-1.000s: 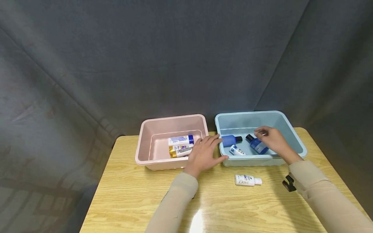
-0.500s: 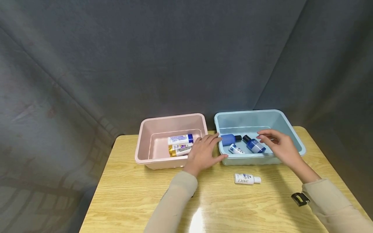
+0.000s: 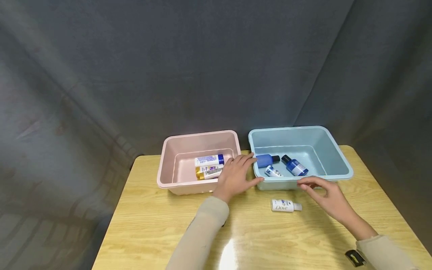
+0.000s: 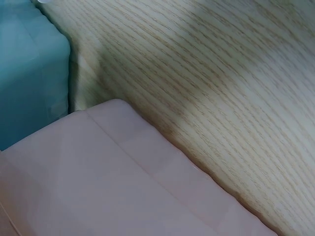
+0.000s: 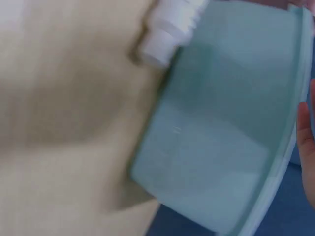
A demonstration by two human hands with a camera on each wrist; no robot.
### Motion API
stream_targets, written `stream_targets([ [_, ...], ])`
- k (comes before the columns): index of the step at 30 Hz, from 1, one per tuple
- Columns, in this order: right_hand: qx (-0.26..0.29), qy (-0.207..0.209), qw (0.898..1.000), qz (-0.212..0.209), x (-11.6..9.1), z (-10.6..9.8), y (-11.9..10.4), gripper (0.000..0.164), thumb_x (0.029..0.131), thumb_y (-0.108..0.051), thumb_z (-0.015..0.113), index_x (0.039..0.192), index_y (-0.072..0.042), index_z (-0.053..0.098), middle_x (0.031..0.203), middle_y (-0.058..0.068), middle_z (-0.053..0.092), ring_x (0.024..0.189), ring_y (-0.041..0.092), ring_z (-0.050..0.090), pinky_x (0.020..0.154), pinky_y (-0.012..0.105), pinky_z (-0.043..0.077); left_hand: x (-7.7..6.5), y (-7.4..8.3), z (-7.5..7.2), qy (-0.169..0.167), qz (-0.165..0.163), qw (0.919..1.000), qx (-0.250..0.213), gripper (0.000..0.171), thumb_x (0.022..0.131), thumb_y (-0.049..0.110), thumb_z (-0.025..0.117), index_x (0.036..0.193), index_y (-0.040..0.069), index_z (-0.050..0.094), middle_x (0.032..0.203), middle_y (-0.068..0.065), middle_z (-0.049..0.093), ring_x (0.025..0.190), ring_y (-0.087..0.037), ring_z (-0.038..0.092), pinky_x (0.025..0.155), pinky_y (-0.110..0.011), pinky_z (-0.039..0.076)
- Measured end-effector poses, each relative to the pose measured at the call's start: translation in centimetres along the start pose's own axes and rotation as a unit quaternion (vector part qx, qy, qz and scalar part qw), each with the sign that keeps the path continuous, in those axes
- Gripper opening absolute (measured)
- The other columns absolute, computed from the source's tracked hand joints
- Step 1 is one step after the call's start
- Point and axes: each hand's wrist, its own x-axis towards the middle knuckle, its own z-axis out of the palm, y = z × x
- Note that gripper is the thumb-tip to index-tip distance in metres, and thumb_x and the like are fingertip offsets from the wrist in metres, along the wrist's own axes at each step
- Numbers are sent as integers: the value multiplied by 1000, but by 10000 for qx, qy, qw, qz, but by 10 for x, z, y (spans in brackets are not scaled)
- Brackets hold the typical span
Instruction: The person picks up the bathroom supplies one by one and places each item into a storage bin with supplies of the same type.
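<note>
My left hand spreads its fingers over the gap between the pink bin and the blue bin, fingertips and thumb at the blue bin's near-left rim. In front of the blue bin's near rim, my right hand hangs with bent fingers and nothing between them. A white Dove bottle lies on the table left of it. Inside the blue bin lie a dark blue bottle with a black cap, a plain blue bottle and a small white-and-blue bottle.
The pink bin holds a white tube with a blue cap and gold-capped tubes, partly behind the left hand. Both bins stand at the back of the wooden table. A dark grey curtain hangs behind.
My right hand has drawn back out of the blue bin toward the table's front, leaving the dark blue bottle lying there. The left hand has stayed in place.
</note>
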Motion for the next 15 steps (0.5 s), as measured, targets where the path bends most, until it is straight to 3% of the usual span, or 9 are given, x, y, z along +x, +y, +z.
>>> stream_targets([
  [7, -58, -66, 9997, 208, -25, 18, 18, 25, 88, 4, 70, 105, -13, 73, 98, -3, 72, 84, 1, 61, 75, 13, 47, 2, 0, 0, -12, -15, 10000, -12, 78, 90, 80, 29, 152, 33, 39, 159, 11, 31, 141, -14, 35, 113, -42, 32],
  [15, -324, -279, 9983, 402, -39, 31, 32, 25, 84, -3, 77, 108, -9, 72, 108, 2, 70, 99, -1, 59, 81, 16, 48, 1, 1, -2, -60, -38, 9999, -73, 78, 90, 79, 30, 152, 32, 38, 160, 11, 30, 142, -16, 34, 113, -44, 32],
])
